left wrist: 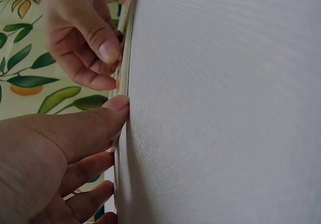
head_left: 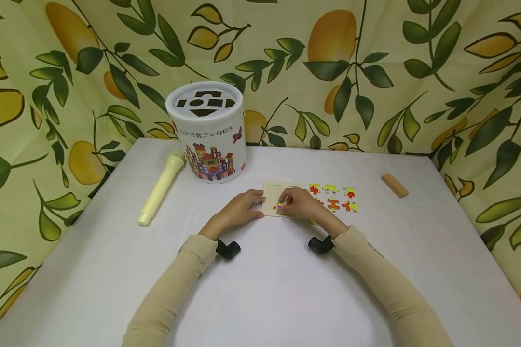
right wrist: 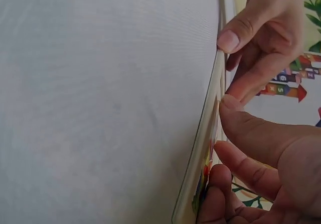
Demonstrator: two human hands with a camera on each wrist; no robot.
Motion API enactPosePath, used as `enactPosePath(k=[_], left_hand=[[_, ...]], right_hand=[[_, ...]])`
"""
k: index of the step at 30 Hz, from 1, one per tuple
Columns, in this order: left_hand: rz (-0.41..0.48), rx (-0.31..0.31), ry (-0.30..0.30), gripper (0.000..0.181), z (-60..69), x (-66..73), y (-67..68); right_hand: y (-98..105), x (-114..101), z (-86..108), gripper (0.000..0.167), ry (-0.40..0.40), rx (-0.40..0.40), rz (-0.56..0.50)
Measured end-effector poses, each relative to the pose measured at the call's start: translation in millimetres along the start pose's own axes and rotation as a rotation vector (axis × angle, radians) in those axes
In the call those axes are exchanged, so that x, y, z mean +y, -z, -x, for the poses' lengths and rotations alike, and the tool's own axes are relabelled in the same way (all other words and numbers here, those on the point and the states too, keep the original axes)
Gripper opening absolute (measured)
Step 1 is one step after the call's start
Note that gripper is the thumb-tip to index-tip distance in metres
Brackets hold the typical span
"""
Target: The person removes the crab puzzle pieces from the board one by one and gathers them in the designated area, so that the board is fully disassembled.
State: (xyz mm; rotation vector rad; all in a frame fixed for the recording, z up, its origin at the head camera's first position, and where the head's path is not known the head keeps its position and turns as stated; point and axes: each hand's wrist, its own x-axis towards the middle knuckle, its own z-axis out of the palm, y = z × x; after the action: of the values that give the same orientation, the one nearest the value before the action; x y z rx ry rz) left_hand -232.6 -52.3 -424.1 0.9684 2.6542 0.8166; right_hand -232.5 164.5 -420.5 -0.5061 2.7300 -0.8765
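Note:
A shallow wooden puzzle board point(head_left: 269, 198) with a raised rim lies flat on the white table. My left hand point(head_left: 241, 207) holds its left side, with the thumb at the near corner. In the left wrist view that thumb point(left wrist: 118, 103) touches the rim. Over the board, my right hand point(head_left: 298, 202) pinches a small colourful puzzle piece point(head_left: 280, 206), partly hidden by the fingers. From the right wrist, bright printed colours point(right wrist: 204, 176) show low against the board beside my fingertips. Several loose yellow and red puzzle pieces point(head_left: 333, 205) lie right of the board, some behind my right hand.
A white block bucket point(head_left: 212, 140) with a shape-hole lid stands at the back left. Beside it lies a cream microphone-shaped stick point(head_left: 161, 189). One wooden block point(head_left: 394, 185) rests at the right. Patterned cloth point(head_left: 278, 72) hangs behind the table.

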Motion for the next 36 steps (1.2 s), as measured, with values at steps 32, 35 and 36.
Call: enactPosePath(k=[32, 35, 36], left_hand=[[-0.019, 0.008, 0.003, 0.048, -0.1, -0.3, -1.9], [-0.021, 0.005, 0.006, 0.048, 0.2, -0.4, -1.7], [-0.021, 0.004, 0.009, 0.048, 0.4, -0.3, -1.6]], right_hand=[[-4.1, -5.2, 5.3, 0.029, 0.012, 0.036, -0.068], [-3.7, -3.6, 4.7, 0.028, 0.019, 0.032, -0.070], [-3.3, -2.9, 4.4, 0.027, 0.024, 0.030, -0.063]])
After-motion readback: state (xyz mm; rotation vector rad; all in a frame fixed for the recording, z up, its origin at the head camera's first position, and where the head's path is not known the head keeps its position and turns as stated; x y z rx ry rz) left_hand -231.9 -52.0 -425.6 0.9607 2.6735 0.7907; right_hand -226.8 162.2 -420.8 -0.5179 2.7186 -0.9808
